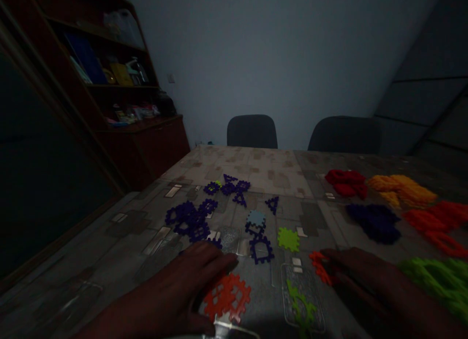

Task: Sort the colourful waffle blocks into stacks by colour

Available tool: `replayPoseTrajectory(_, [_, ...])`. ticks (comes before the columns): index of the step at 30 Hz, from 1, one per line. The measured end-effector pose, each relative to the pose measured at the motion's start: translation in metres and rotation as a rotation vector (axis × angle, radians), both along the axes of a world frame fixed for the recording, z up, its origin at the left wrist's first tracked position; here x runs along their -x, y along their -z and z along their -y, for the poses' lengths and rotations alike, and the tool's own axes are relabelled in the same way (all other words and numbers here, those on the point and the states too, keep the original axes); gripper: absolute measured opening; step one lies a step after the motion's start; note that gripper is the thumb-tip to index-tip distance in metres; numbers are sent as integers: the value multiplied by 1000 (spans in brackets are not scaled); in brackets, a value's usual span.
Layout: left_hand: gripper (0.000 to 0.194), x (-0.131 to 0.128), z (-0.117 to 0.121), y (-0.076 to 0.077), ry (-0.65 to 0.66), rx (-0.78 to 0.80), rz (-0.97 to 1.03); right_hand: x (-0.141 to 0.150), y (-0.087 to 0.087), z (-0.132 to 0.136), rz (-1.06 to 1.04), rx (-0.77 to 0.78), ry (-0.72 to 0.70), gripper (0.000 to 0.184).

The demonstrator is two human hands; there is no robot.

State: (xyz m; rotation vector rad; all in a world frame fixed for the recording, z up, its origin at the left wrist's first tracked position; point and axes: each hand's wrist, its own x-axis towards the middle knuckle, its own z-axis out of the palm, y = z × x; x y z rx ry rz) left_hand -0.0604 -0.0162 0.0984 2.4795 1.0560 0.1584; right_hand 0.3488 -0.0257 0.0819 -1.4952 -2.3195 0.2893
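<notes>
My left hand (199,285) lies low over the table, its fingers stretched out and the thumb apart, at the left edge of some overlapping orange toothed building pieces (239,296). Whether its fingertips touch them is hard to tell. My right hand (369,278) is closed on another orange toothed building piece (321,268), partly hidden by the fingers. Between the hands lie a green toothed piece with an open centre (302,307) and, farther back, a solid green square piece (288,239). A purple open frame piece (261,249) and a grey-blue square piece (256,217) lie beyond.
Purple pieces (188,219) are heaped at left, with more (228,188) behind. Along the right are red (346,183), yellow (402,189), dark blue (373,222), orange (438,222) and green (438,278) piles. Two chairs (252,130) stand behind the patterned table (252,158).
</notes>
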Motion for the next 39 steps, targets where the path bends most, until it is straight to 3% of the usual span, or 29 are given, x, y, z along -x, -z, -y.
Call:
replayPoseTrajectory(8, [84, -5, 7, 16, -24, -92, 9, 7, -9, 1, 0, 29, -15, 35])
replayPoseTrajectory(12, [86, -21, 9, 13, -99, -106, 9, 7, -8, 1, -9, 29, 12, 34])
replayPoseTrajectory(18, [92, -51, 11, 4, -147, 4, -140, 6, -10, 2, -49, 70, 28, 34])
replayPoseTrajectory(20, [90, -48, 10, 0, -110, 7, -118, 6, -14, 2, -62, 79, 27, 35])
replayPoseTrajectory(23, [74, -39, 6, -9, 54, 31, -7, 3, -16, 2, -67, 75, 21, 35])
replayPoseTrajectory(26, [69, -34, 1, -20, 169, 50, 55, -8, -6, 1, -47, 99, 43, 35])
replayPoseTrajectory(28, [65, -35, -3, -25, 207, 61, 63, -18, 5, 1, -40, 141, 32, 45])
replayPoseTrajectory(32, [55, -39, -8, -26, 236, 45, 71, -28, 20, 3, -56, 184, -16, 68])
replayPoseTrajectory(39, [73, -41, -11, -13, 204, 4, 21, -19, 27, 1, -107, 182, -40, 78])
